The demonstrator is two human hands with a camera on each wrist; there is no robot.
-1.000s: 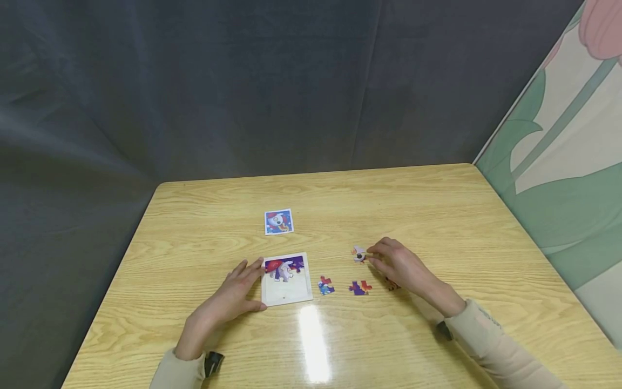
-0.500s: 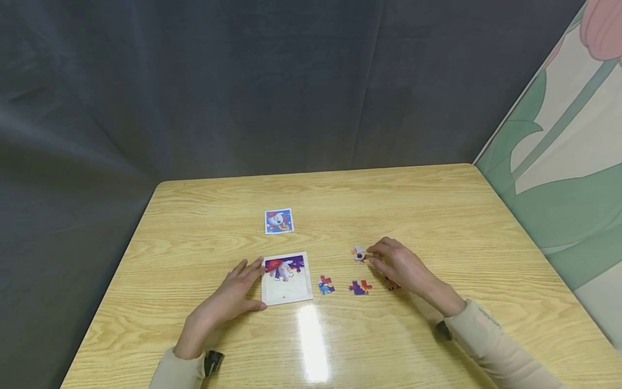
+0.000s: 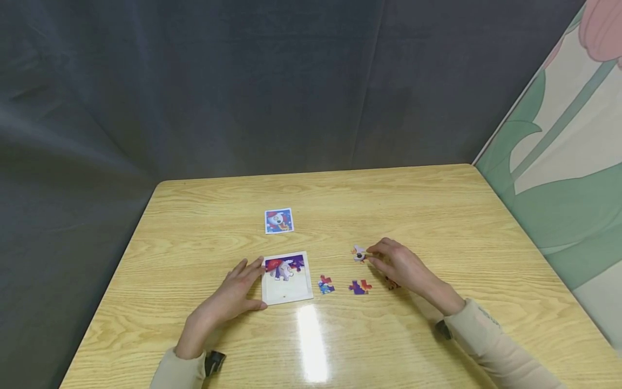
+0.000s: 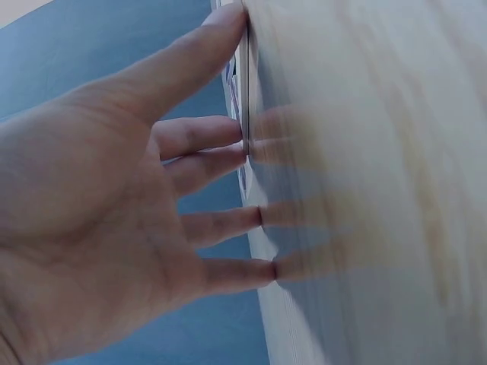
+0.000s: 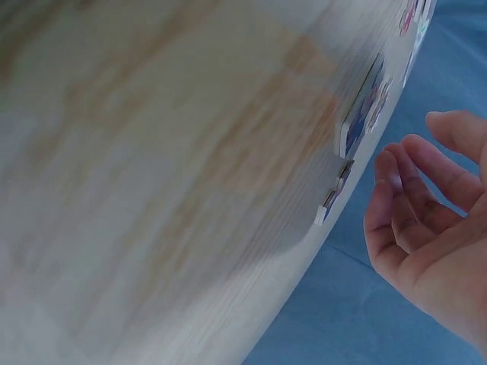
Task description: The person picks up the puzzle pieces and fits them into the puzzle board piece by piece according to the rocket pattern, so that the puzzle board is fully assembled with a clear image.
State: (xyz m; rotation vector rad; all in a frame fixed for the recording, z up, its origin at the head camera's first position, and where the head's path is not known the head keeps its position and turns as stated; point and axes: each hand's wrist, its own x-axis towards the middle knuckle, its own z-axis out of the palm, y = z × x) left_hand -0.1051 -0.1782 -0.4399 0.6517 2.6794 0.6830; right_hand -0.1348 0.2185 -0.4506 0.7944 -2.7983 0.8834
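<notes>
Left hand (image 3: 221, 303): flat on the counter (image 3: 437, 216), fingers (image 4: 221, 144) straight, tips touching the left edge of the white puzzle tray (image 3: 287, 278).
Right hand (image 3: 405, 268): fingers loosely bent, tips at a pale puzzle piece (image 3: 358, 253); whether they pinch it, cannot tell.
Loose pieces: two (image 3: 326, 284) (image 3: 360, 287) between tray and right hand.
Reference card (image 3: 279, 221): farther back.

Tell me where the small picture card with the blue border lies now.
In the head view, the picture card lies flat on the table, apart from both hands, straight behind the puzzle tray, toward the far edge.
</notes>
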